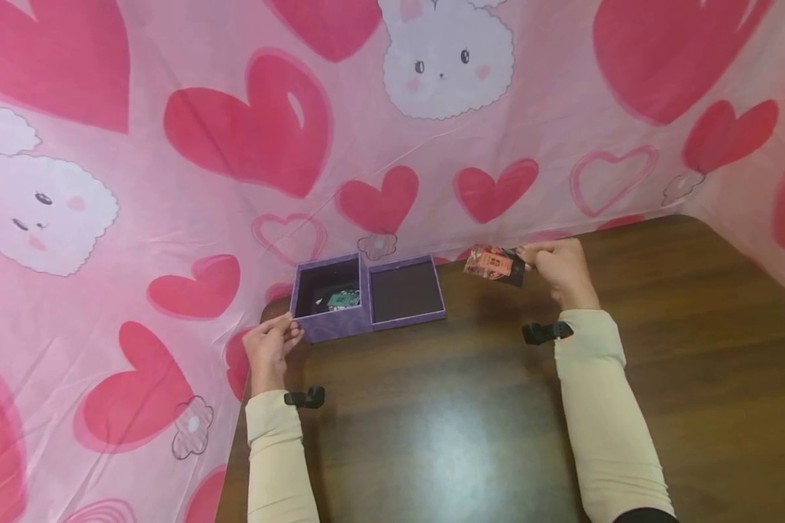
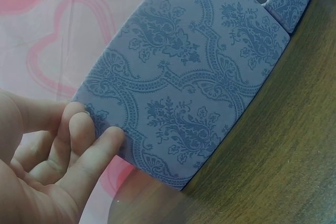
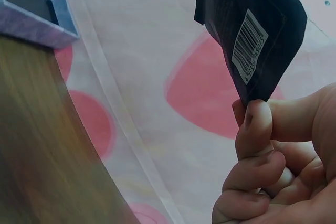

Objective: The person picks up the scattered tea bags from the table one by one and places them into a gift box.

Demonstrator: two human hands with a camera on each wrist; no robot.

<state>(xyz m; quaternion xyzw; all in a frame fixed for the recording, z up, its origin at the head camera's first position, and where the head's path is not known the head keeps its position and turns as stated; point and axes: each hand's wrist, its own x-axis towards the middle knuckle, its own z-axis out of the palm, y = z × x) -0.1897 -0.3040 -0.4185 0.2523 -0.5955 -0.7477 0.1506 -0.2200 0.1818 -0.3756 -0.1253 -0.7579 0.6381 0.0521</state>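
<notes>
My right hand (image 1: 559,272) pinches a flat sachet (image 1: 495,264) by one corner, held up right of the box. Its front is dark with an orange label. In the right wrist view the sachet's black back (image 3: 257,3) shows a white barcode. My left hand (image 1: 273,344) grips the near left corner of a purple patterned box (image 1: 336,325), its thumb and fingers at the wall's edge. The box stands open on the table, and a sachet with a green label (image 1: 344,299) lies inside. Whatever else is deeper in the box is too dark to tell.
The box's lid (image 1: 407,292) lies open to its right, dark inside with a purple rim. All this is on a brown wooden table (image 1: 445,407). A pink cloth (image 1: 432,145) with hearts and rabbit faces hangs behind and to both sides.
</notes>
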